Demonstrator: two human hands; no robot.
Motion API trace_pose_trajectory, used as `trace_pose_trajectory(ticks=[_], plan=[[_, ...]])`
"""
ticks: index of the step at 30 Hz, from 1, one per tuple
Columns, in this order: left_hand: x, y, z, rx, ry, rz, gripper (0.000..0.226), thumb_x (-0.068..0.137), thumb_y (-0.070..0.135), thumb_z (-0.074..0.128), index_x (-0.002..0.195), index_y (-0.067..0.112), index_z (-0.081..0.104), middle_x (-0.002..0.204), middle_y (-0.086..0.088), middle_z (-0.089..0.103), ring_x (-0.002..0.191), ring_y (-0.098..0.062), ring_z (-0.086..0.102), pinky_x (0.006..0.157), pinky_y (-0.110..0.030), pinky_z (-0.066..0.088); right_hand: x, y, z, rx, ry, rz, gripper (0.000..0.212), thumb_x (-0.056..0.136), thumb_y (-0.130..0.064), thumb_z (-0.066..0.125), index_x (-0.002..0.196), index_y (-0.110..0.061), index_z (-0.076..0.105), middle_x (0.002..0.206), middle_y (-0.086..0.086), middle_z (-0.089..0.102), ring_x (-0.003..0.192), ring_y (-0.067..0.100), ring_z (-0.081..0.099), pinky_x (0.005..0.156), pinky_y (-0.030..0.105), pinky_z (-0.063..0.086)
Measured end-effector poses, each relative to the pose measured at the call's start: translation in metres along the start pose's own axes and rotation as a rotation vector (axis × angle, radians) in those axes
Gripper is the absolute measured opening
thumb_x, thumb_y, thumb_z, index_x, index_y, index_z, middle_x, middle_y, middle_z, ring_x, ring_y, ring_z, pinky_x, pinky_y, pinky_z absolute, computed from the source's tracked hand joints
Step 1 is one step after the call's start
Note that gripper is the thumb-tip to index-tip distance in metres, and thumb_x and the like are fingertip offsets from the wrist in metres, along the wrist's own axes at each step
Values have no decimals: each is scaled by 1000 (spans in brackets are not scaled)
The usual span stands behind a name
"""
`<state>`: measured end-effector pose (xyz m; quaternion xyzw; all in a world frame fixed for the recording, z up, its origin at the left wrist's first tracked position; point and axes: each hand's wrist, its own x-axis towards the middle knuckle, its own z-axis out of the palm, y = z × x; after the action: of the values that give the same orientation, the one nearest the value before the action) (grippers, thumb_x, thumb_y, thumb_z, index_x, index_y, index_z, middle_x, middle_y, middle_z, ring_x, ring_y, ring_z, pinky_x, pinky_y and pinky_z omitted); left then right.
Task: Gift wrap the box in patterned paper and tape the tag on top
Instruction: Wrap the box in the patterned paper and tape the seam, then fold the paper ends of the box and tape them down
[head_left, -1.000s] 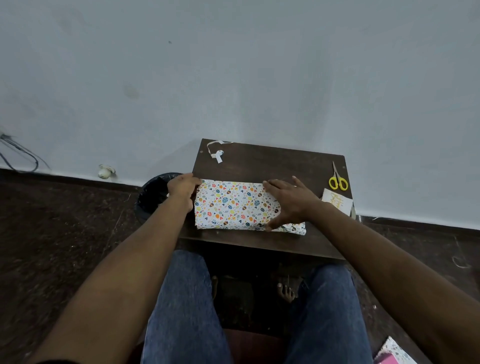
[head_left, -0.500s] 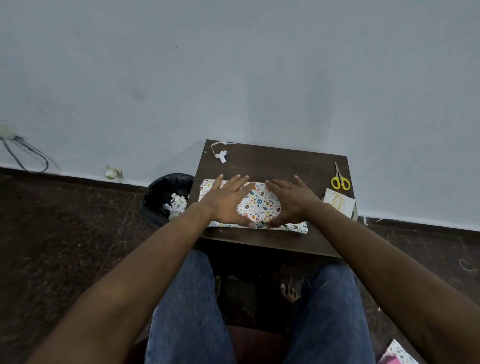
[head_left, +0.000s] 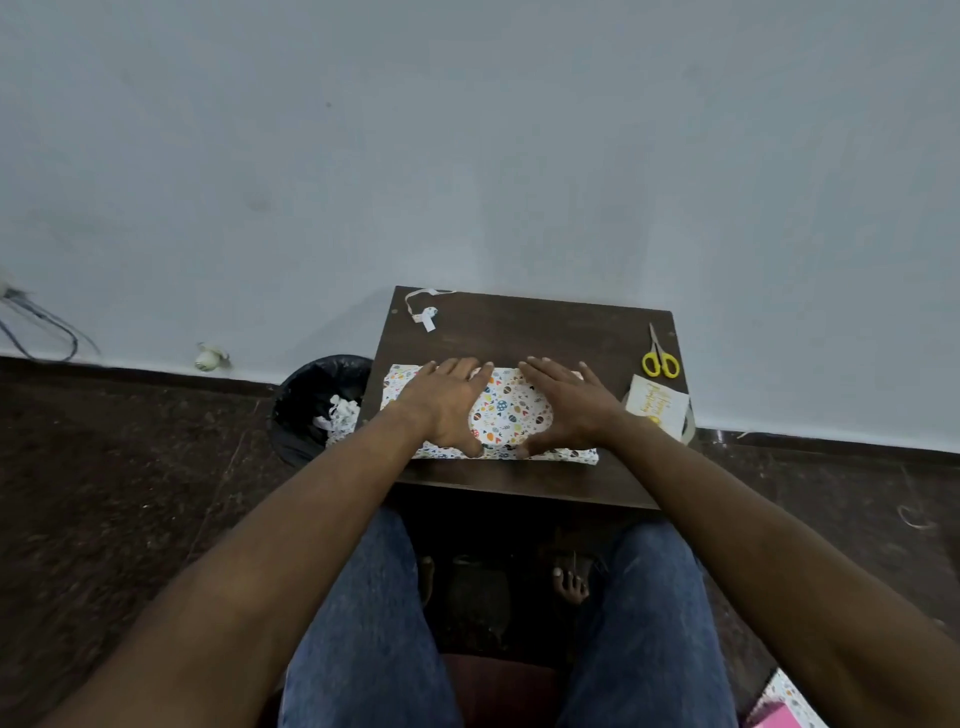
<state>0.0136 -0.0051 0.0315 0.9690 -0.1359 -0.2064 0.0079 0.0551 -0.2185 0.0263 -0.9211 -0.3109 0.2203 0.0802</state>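
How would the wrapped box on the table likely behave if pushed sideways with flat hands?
The wrapped box lies low and flat on the table, so it would probably slide, not tip or roll. Its smooth-looking paper may slip under the left hand and right hand.

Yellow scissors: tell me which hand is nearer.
Right. The right hand lies flat on the wrapped box, left of the scissors; the left hand lies farther left.
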Motion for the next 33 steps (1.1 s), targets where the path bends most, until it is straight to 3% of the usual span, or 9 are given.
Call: trace_pose_trajectory(ticks=[4, 7, 10, 14, 21, 24, 27, 30, 33], plan=[[1, 0, 1, -13, 1, -14, 121, 71, 58, 74, 157, 17, -1, 162, -7, 10, 150, -25, 11, 121, -48, 13, -23, 27, 12, 248, 294, 101, 94, 79, -72, 59, 153, -19, 34, 159, 3, 33, 146, 21, 29, 120, 47, 19], [-1, 2, 0, -12, 6, -23, 121, 71, 58, 75, 157, 17, 0, 162, -6, 11, 149, -26, 12, 121, -47, 13, -45, 58, 18, 218, 558, 254, 62, 90, -53, 61, 138, -14, 54, 140, 10, 54, 128, 28, 50, 105, 42, 40], [-2, 3, -1, -23, 5, -28, 121, 72, 57, 75, 157, 17, -1, 162, -6, 11, 149, -26, 12, 122, -47, 13, -60, 80, 26, 44, 439, 347, 65, 87, -56, 63, 139, -18, 52, 139, 9, 53, 128, 29, 48, 106, 43, 38], [-3, 3, -2, -42, -1, -31, 120, 73, 56, 76, 157, 17, -1, 162, -6, 10, 150, -26, 10, 122, -48, 11, -70, 85, 38, -89, 197, 293, 81, 83, -69, 59, 148, -25, 37, 156, 5, 33, 144, 26, 30, 116, 43, 26], [-3, 2, -1, -65, 3, -27, 121, 72, 55, 76, 157, 17, -1, 162, -6, 10, 149, -25, 11, 122, -47, 9, -75, 71, 37, -88, 276, 295, 52, 99, -39, 53, 146, -20, 42, 154, 3, 39, 136, 27, 44, 97, 41, 46], [-3, 1, 0, -65, 14, -23, 120, 72, 55, 76, 157, 17, 0, 162, -6, 11, 149, -25, 11, 122, -47, 9, -78, 75, 38, -160, 459, 199, 31, 98, -28, 56, 124, -14, 63, 132, 6, 62, 107, 35, 65, 72, 45, 56], [-3, 0, 2, -72, 17, -20, 120, 72, 54, 75, 157, 17, 0, 162, -6, 10, 150, -24, 10, 122, -47, 8, -77, 81, 36, -255, 723, 63, 20, 92, -17, 56, 101, -10, 73, 106, 7, 74, 77, 35, 71, 50, 40, 56], [-4, 0, 3, -77, 21, -19, 120, 72, 54, 75, 157, 17, 0, 162, -6, 10, 150, -24, 9, 122, -47, 8, -67, 78, 21, -247, 876, -7, 30, 93, -20, 48, 99, -11, 75, 103, 3, 75, 80, 27, 72, 52, 29, 51], [-3, 0, 3, -78, 21, -21, 120, 72, 55, 75, 157, 17, -1, 162, -6, 10, 150, -24, 9, 122, -47, 8, -45, 78, 9, -241, 910, -35, 24, 93, -17, 53, 98, -12, 76, 98, 3, 75, 92, 27, 70, 64, 32, 53]])
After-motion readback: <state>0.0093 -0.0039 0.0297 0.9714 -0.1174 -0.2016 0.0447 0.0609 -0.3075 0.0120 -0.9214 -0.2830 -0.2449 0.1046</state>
